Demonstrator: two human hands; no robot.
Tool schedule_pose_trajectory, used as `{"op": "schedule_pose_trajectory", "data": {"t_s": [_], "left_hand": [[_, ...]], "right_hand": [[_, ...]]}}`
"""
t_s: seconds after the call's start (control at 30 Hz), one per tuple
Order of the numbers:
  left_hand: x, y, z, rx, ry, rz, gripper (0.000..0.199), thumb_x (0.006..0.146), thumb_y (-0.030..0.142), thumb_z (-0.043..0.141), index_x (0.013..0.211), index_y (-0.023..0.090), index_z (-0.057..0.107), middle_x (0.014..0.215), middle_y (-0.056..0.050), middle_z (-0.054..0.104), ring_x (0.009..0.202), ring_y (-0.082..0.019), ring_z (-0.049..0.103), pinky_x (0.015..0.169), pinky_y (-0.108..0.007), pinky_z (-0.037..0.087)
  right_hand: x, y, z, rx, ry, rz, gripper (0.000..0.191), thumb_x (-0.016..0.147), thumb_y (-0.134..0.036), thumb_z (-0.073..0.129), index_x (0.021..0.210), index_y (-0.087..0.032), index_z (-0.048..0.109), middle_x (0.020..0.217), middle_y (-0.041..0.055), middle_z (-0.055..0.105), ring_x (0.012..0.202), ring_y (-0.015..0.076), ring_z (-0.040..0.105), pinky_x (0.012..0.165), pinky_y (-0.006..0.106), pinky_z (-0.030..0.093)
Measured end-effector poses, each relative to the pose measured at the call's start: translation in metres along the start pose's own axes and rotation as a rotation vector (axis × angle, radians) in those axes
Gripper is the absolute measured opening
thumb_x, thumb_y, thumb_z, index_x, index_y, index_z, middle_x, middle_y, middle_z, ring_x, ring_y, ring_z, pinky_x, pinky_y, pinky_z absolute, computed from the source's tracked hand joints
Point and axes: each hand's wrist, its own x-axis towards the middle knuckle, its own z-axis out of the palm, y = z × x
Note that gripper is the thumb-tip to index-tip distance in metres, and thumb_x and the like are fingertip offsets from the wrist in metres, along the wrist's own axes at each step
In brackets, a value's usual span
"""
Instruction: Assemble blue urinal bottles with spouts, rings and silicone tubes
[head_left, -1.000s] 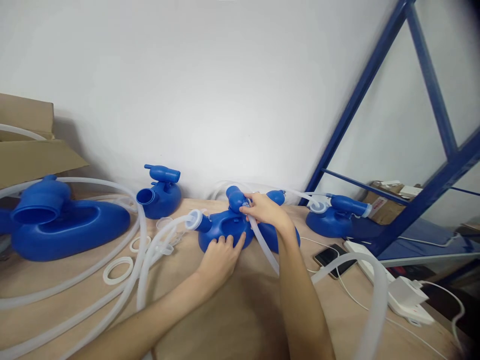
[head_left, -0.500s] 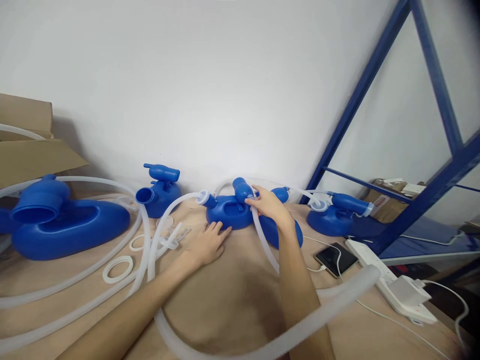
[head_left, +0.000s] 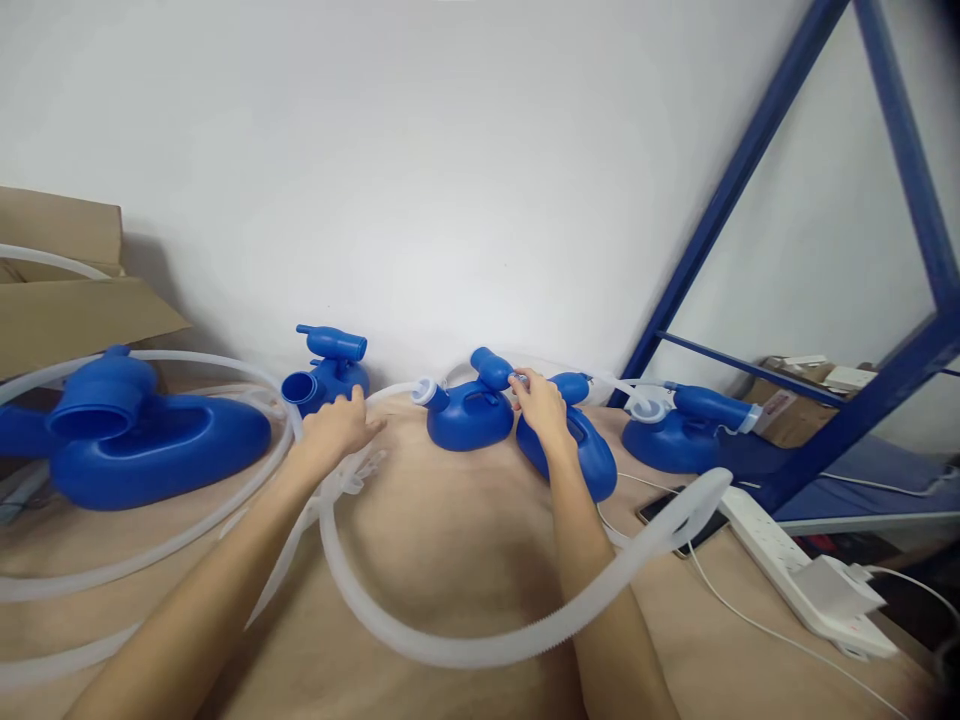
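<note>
My right hand (head_left: pixel 541 402) is closed, fingertips pinching a small clear piece (head_left: pixel 517 378) at the narrow end of a blue funnel (head_left: pixel 491 368). That funnel rests on top of a blue plastic urinal bottle (head_left: pixel 469 428), whose white cap (head_left: pixel 424 390) has a hose running from it. My left hand (head_left: pixel 336 428) is over the table with fingers apart, in front of another blue urinal bottle (head_left: pixel 346 380) with an uncapped mouth. A translucent corrugated hose (head_left: pixel 450 650) loops in front of me, crossing my right forearm. Clear plastic fittings (head_left: pixel 358 475) lie beside my left wrist.
A large blue urinal bottle (head_left: pixel 172 465) and a cardboard box (head_left: pixel 67 320) are on the left. Two more bottles, one tilted (head_left: pixel 592 465) and one capped (head_left: pixel 660 445), stand right. A phone (head_left: pixel 649 510), power strip (head_left: pixel 795 570) and blue metal frame (head_left: pixel 720 210) are farther right.
My left hand has lifted from beside the middle bottle and moved left and up, towards the bottle behind. My right hand has stayed by the funnel; the hose below it has shifted.
</note>
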Motion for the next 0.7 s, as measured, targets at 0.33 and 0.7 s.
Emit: {"op": "schedule_pose_trajectory", "data": {"t_s": [0.33,0.7], "left_hand": [[0.009,-0.002,-0.006,-0.480,-0.047,0.150,0.038,0.093,0.040,0.051,0.120,0.017,0.066,0.083,-0.007,0.073,0.070,-0.022,0.069,0.062,-0.029,0.050],[-0.005,0.047,0.074,-0.853,-0.161,0.129,0.050,0.104,0.030,0.031,0.154,0.021,0.030,0.136,-0.016,0.062,0.104,-0.019,0.073,0.073,-0.026,0.058]], "right_hand": [[-0.019,-0.021,-0.029,-0.268,-0.130,-0.085,0.048,0.103,-0.042,0.055,0.145,-0.020,0.058,0.138,0.0177,0.064,0.126,0.0347,0.061,0.100,0.042,0.047],[-0.041,-0.062,0.017,-0.040,-1.319,-0.319,0.049,0.047,-0.030,0.099,0.092,-0.021,0.081,0.074,-0.0009,0.076,0.069,0.0190,0.072,0.063,0.025,0.055]]}}
